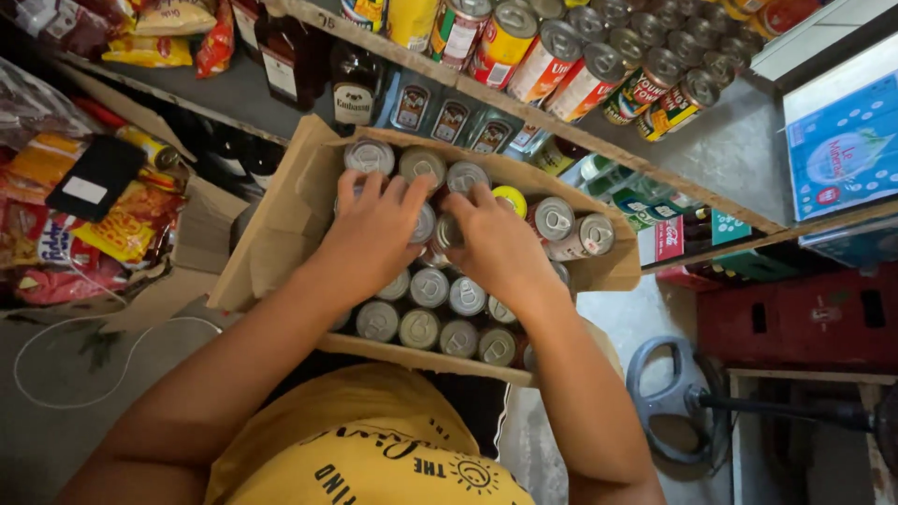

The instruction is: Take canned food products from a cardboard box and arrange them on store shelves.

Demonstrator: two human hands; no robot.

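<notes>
Both hands down inside an open cardboard box (281, 224) of small cans; left hand (374, 229) spread wide over the upper cans (428, 286), fingers curled on their lids; right hand (496, 245) just beside it, fingers closed narrow around one can (448, 231) near the box middle. Seemingly the step of gripping cans to lift them out (only a judgement); next move calling for a firm hold and a straight pull up, clear of the neighbours. About twenty silver lids showing in the box, some hidden under the hands; one yellow lid (510, 198) among them; a shelf (730, 150) above with rows of labelled tins (552, 61); bottles (355, 89) behind the box.
</notes>
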